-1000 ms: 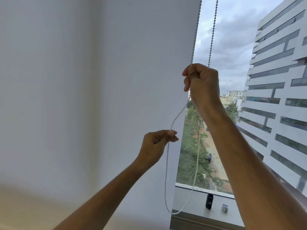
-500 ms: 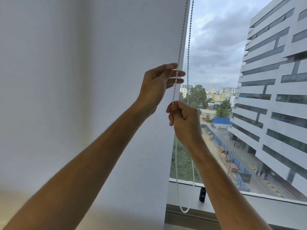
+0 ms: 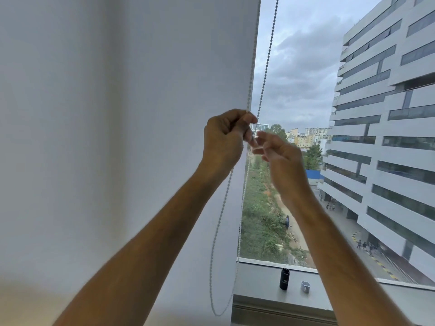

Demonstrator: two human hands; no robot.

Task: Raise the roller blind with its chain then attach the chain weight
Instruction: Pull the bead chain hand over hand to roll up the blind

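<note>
The white roller blind [image 3: 141, 114] covers the left part of the window, reaching below the sill level. Its white bead chain [image 3: 266, 67] hangs along the blind's right edge and loops low near the sill. My left hand [image 3: 223, 140] is closed around the left strand of the chain at mid height. Right beside it, my right hand [image 3: 280, 154] has its fingers apart and holds nothing; its fingertips almost touch the left hand. A small white chain weight [image 3: 305, 286] rests on the grey window sill [image 3: 259, 278] next to a black cylinder [image 3: 284, 279].
Through the glass I see a tall grey building on the right, trees and a street far below. The sill runs along the bottom right, with a frame edge beneath it. The blind's lower left area looks yellowish.
My left hand came down with the chain and closed on it. My right hand let go of the chain and opened beside the left hand.
</note>
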